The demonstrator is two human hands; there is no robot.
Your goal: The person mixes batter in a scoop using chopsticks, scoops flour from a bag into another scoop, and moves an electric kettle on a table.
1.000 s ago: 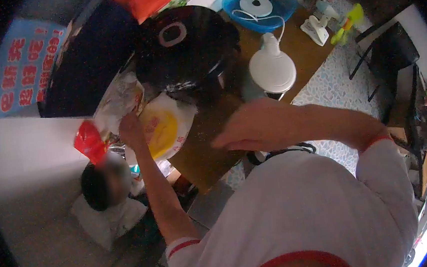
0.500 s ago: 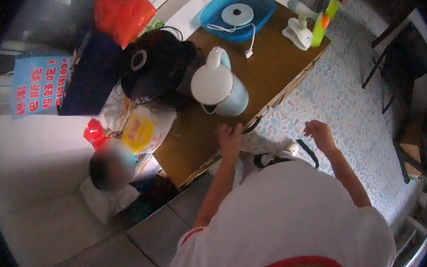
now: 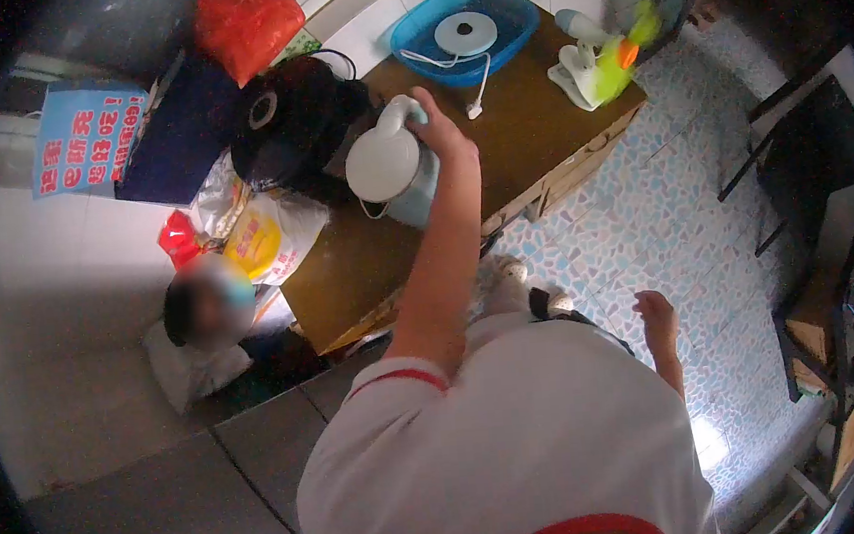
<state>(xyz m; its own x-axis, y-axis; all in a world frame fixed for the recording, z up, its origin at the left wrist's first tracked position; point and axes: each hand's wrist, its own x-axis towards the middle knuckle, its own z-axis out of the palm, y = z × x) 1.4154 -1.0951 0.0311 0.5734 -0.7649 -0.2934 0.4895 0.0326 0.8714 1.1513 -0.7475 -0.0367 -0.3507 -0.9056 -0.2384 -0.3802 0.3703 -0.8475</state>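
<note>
A pale blue electric kettle with a white lid (image 3: 384, 165) stands on the brown wooden cabinet top (image 3: 347, 273). My left hand (image 3: 445, 135) reaches across to its handle, fingers curled around it; part of the grip is hidden. Beyond the kettle, a blue plastic basin (image 3: 520, 44) holds a round white kettle base (image 3: 466, 33), whose cord and plug hang over the rim. My right hand (image 3: 658, 321) hangs low over the floor at my side, holding nothing, its fingers loosely bent and apart.
A black rice cooker (image 3: 300, 121) sits left of the kettle, near a white-and-yellow bag (image 3: 279, 238). A small fan with green blades (image 3: 617, 71) stands at the cabinet's far end. Black chairs (image 3: 813, 136) are on the right. A person (image 3: 210, 314) is at the left.
My left hand has moved from the cabinet's front edge up to the kettle's handle and taken hold of it. My right hand has dropped lower, and the view has shifted slightly.
</note>
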